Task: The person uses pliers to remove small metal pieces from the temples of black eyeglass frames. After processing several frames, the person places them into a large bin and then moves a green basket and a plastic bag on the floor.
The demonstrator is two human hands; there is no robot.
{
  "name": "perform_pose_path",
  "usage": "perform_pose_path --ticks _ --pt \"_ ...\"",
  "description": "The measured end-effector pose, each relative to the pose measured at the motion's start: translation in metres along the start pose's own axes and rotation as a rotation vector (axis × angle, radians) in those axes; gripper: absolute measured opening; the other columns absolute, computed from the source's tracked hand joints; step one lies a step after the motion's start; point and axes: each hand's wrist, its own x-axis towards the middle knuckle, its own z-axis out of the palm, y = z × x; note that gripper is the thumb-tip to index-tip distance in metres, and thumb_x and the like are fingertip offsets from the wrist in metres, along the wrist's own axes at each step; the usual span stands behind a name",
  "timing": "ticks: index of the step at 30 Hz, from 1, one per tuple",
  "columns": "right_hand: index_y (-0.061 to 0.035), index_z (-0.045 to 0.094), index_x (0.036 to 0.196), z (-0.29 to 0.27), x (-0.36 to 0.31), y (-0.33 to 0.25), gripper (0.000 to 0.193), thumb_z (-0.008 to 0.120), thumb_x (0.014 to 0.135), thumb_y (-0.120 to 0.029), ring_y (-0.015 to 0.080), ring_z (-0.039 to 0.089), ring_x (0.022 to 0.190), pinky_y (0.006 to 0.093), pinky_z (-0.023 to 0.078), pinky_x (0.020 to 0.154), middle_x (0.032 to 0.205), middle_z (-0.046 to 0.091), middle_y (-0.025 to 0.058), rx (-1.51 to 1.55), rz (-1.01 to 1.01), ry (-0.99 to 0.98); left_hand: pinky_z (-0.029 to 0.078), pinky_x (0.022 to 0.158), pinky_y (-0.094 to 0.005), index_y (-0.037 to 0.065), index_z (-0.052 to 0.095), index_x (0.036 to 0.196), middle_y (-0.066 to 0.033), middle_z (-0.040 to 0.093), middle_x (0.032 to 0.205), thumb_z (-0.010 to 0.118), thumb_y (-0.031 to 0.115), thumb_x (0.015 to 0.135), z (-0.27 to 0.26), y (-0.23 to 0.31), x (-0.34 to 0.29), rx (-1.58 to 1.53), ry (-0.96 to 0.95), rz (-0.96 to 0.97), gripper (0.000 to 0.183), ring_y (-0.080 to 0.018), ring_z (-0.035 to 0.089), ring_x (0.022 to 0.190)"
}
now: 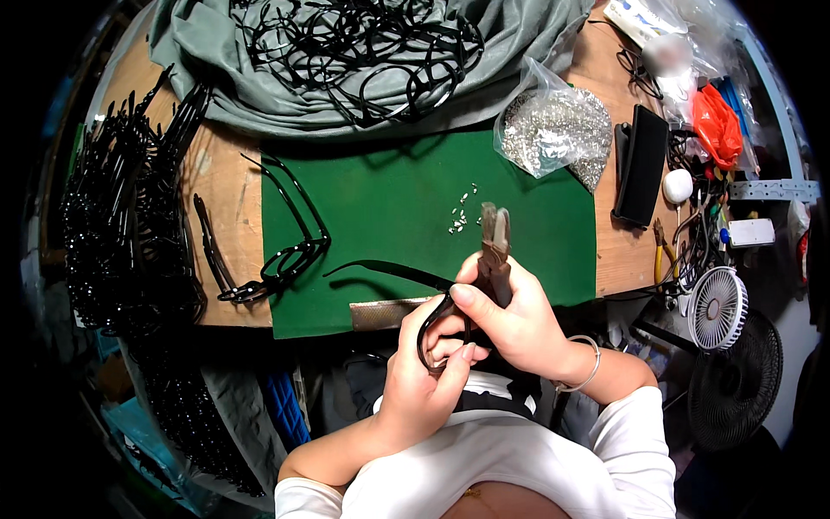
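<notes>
My left hand (417, 381) is closed around a black eyeglass frame (396, 271) near the front edge of the green mat (363, 208). One arm of the frame sticks out to the left over the mat. My right hand (529, 327) grips metal pliers (495, 251), their jaws pointing away from me; its thumb also touches the frame. Beyond the pliers lie several tiny silvery pieces (458, 223). A clear bag (553, 130) full of similar small pieces rests at the mat's far right. Another black eyeglass frame (296, 253) lies across the mat's left edge.
Many black frames (363, 60) are heaped on grey cloth (216, 95) at the back. Dense stacks of frames (130, 216) stand at the left. To the right are a black case (641, 164), yellow-handled pliers (664, 251), a white fan (718, 308) and a black fan (735, 381).
</notes>
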Motion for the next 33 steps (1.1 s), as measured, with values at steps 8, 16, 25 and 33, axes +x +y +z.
perform_pose_path --ticks 8,16,25,33 --pt "-0.0035 0.046 0.087 0.002 -0.003 -0.020 0.020 0.052 0.086 -0.023 0.0040 0.043 0.060 0.0183 0.035 0.051 0.066 0.046 -0.0011 0.228 0.323 -0.142 0.050 0.069 -0.0275 0.002 0.026 0.123 -0.0171 0.053 0.100 0.045 -0.013 0.077 -0.016 0.027 0.000 -0.199 -0.121 -0.248 0.052 -0.0194 0.061 0.075" --pt "-0.0021 0.050 0.094 -0.012 -0.009 -0.037 0.022 0.054 0.085 -0.022 0.0065 0.046 0.069 0.0215 0.040 0.064 0.076 0.051 -0.0020 -0.168 0.249 -0.232 0.048 0.071 -0.0260 0.004 0.025 0.125 -0.0152 0.053 0.102 0.046 -0.010 0.080 -0.035 0.045 -0.009 -0.336 -0.244 -0.354 0.052 -0.0164 0.060 0.079" --pt "0.0056 0.047 0.099 -0.027 -0.009 -0.069 0.041 0.046 0.087 -0.034 0.0169 0.051 0.063 0.0314 0.042 0.057 0.070 0.053 0.0117 -0.667 0.492 -0.719 0.048 0.068 -0.0267 -0.002 0.035 0.119 -0.0150 0.054 0.099 0.047 -0.011 0.078 -0.041 0.046 -0.010 -0.309 -0.254 -0.436 0.043 -0.0182 0.060 0.077" --pt "0.0072 0.048 0.095 -0.019 0.002 -0.081 0.037 0.047 0.085 -0.029 0.0265 0.056 0.064 0.0345 0.043 0.060 0.066 0.054 0.0167 -0.804 0.413 -0.754 0.047 0.069 -0.0241 -0.002 0.035 0.118 -0.0147 0.054 0.101 0.046 -0.010 0.078 -0.040 0.044 -0.009 -0.270 -0.272 -0.460 0.042 -0.0165 0.060 0.078"
